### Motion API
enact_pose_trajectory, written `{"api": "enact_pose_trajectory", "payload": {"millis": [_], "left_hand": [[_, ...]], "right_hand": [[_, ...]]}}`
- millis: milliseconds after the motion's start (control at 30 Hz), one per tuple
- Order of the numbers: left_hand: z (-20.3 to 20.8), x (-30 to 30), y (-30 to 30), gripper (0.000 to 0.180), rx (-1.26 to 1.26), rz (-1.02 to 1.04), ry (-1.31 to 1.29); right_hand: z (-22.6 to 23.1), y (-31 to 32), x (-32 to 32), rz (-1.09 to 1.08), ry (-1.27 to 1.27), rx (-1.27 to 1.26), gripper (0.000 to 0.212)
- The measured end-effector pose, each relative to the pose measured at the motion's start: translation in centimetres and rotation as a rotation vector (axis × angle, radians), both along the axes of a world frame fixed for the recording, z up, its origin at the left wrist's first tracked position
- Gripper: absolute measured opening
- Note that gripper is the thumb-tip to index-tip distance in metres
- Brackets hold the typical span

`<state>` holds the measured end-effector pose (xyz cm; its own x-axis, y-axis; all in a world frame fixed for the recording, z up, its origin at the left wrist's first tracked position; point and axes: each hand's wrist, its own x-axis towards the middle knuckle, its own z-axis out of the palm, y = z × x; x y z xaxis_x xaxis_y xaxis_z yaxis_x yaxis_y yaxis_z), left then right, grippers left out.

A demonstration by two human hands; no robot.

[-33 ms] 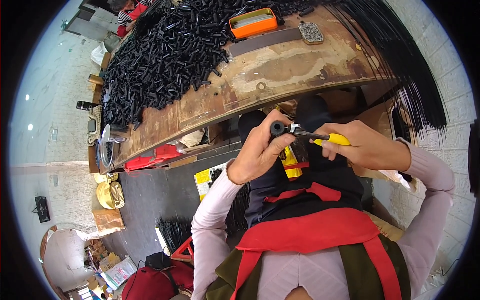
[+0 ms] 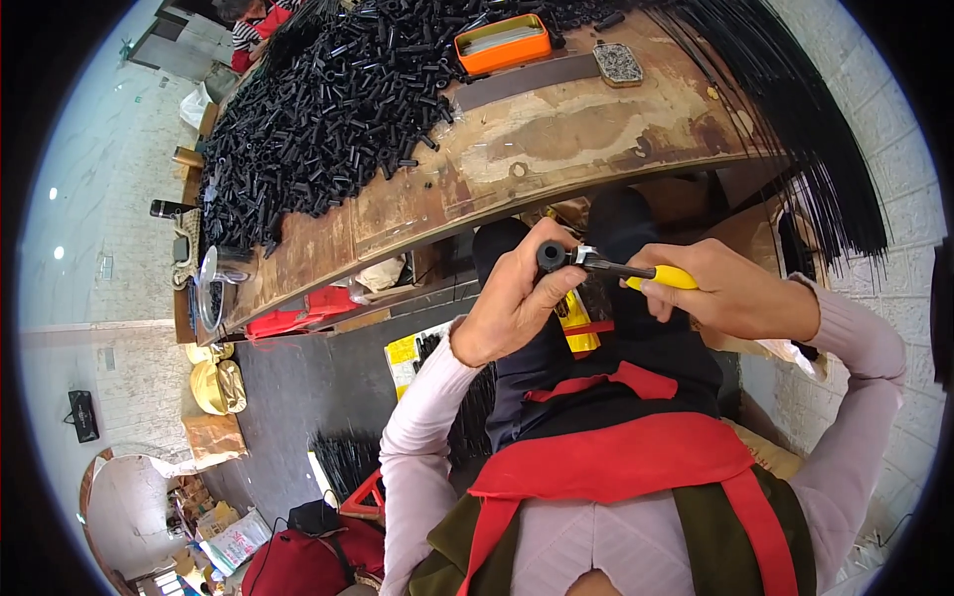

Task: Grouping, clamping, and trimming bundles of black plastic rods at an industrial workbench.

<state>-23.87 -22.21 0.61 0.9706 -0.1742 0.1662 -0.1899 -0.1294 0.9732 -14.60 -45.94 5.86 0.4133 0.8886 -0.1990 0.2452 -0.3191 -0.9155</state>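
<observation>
My left hand (image 2: 515,303) is closed round a short black tube (image 2: 552,256), its round open end facing up between thumb and fingers. My right hand (image 2: 711,283) grips yellow-handled pliers (image 2: 668,277). Their dark metal jaws point left and meet a small silvery piece (image 2: 586,255) beside the tube; exactly how they grip it is too small to tell. Both hands are above my lap, just short of the table's near edge. A large heap of similar black tubes (image 2: 328,129) covers the table's left part.
On the wooden table (image 2: 556,139) stand an orange tin (image 2: 502,45) and a small box of tiny metal bits (image 2: 619,65). A bundle of long black strands (image 2: 825,139) hangs over its right end. A red bag (image 2: 308,564) lies lower left. Another person (image 2: 256,30) sits far left.
</observation>
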Motion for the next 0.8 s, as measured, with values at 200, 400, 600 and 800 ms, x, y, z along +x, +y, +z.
{"api": "enact_pose_trajectory", "payload": {"millis": [200,400,600,800], "left_hand": [[0.2,-0.3,0.2,0.017,0.07,-0.045,-0.11],[-1.3,1.0,0.7,0.036,0.021,0.383,-0.035],[-0.5,3.5,1.4,0.031,-0.213,0.391,0.034],[-3.4,5.4,0.8,0.034,-0.238,0.296,0.111]], "right_hand": [[1.4,0.7,0.0,0.035,0.158,-0.275,0.023],[-4.6,1.5,4.2,-0.056,-0.427,0.06,0.019],[-8.8,2.4,20.6,-0.328,-0.981,-0.009,0.019],[-9.6,5.6,26.0,-0.32,-1.077,-0.148,0.021]]}}
